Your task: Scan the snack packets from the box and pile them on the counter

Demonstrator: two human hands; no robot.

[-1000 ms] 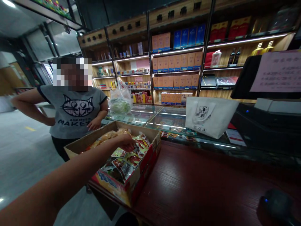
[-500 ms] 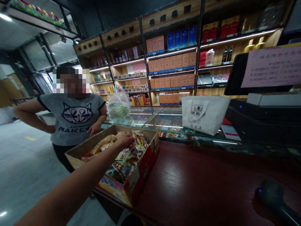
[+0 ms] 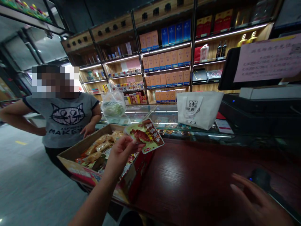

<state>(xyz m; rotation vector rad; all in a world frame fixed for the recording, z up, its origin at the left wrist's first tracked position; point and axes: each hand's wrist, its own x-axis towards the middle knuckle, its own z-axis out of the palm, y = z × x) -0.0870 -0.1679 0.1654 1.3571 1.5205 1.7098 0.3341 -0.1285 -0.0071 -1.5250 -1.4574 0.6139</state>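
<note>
Pinched between the thumb and fingers of my left hand (image 3: 124,149) is a green and brown snack packet (image 3: 148,135) with a picture of meat on it. I hold it above the right side of an open cardboard box (image 3: 80,174), where more packets and wrapped buns (image 3: 103,144) lie. At the lower right, my right hand (image 3: 254,197) has its fingers stretched out and holds nothing. Beside it, a black barcode scanner (image 3: 261,179) rests on the dark red wooden counter (image 3: 174,175); I cannot tell whether the hand touches it.
A person (image 3: 68,116) in a grey shirt stands behind the box. A clear bag with greens (image 3: 114,106) and a white paper bag (image 3: 199,110) sit on the glass display case. A monitor (image 3: 229,69) with a pink sheet stands at right. Shelves of boxes (image 3: 166,59) line the back.
My left hand has lifted a snack packet out of the box and moved it slightly right. My right hand has come into view near the scanner. The view has shifted a little.
</note>
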